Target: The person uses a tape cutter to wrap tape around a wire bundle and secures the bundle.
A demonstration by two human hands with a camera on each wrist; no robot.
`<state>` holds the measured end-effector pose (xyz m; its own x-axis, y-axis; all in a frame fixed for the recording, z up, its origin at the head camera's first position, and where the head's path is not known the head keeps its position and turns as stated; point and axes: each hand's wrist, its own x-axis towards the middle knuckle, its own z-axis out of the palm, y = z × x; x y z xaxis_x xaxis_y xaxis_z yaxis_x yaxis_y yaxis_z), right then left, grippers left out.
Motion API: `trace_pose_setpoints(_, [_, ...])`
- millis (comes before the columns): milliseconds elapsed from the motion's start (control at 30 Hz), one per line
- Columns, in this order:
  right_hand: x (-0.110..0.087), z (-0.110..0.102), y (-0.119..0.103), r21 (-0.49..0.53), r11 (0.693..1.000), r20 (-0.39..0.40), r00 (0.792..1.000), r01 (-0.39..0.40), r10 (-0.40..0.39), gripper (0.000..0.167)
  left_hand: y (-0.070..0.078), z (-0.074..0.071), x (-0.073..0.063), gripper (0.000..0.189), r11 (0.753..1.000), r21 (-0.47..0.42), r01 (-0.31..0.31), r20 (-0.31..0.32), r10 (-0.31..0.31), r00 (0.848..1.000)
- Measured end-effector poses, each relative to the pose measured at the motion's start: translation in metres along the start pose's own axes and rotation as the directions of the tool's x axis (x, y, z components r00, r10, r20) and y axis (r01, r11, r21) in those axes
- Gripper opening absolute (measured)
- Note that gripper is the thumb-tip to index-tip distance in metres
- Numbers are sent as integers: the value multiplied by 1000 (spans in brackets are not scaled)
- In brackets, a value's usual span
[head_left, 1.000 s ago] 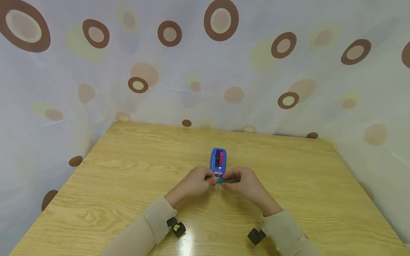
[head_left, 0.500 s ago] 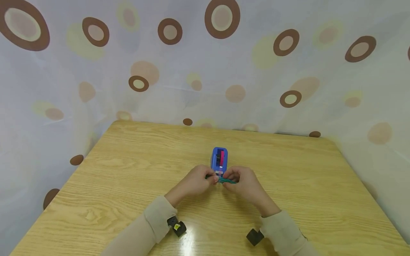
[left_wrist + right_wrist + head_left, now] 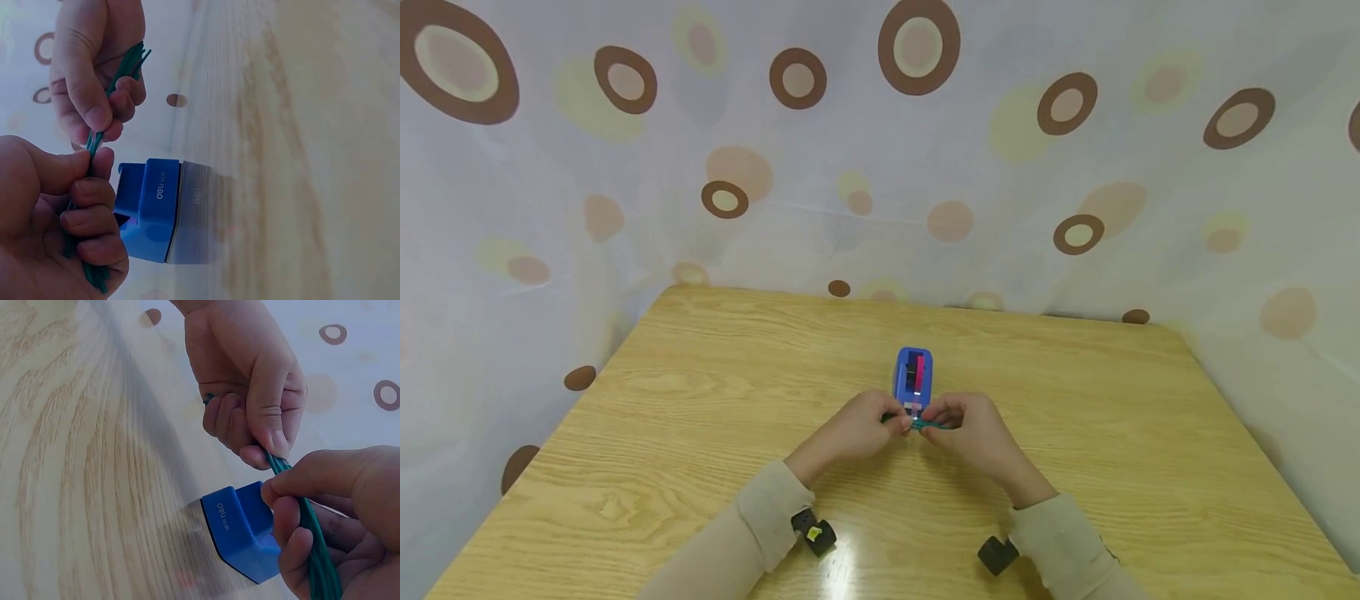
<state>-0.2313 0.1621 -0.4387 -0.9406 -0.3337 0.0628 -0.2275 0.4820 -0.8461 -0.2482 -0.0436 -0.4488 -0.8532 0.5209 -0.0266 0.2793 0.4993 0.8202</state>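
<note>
Both hands meet at the front end of a blue tape dispenser point(image 3: 901, 379), which carries a pink-cored roll. In the head view, my left hand point(image 3: 859, 427) and right hand point(image 3: 976, 432) pinch a bundle of thin green strands point(image 3: 919, 424) between thumbs and fingers, close together. A short piece of clear tape point(image 3: 915, 408) shows between the cutter and the bundle. The left wrist view has the left fingers curled round one end of the strands point(image 3: 95, 275). From the right wrist, the other end point(image 3: 322, 565) runs through the curled right fingers.
The wooden table point(image 3: 700, 383) extends on all sides of the dispenser. Behind it hangs a pale curtain point(image 3: 820, 233) with brown ring patterns. Black wrist cameras sit by the left cuff point(image 3: 778, 504) and the right cuff point(image 3: 1052, 533).
The bundle's right end shows slightly further past the right fingers than a second ago. Both hands stay nearly in place, and the dispenser stands as before.
</note>
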Motion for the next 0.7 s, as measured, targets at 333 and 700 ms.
trace_pose_setpoints(333, [1, 2, 2, 23, 1000, -2, 1000, 16, -16, 6, -2, 1, 2, 21, 999, 35, -26, -24, 27, 999])
trace_pose_setpoints(700, [2, 9, 5, 7, 1000, -86, 996, -1, 2, 8, -2, 2, 3, 21, 996, 75, -47, -24, 49, 999])
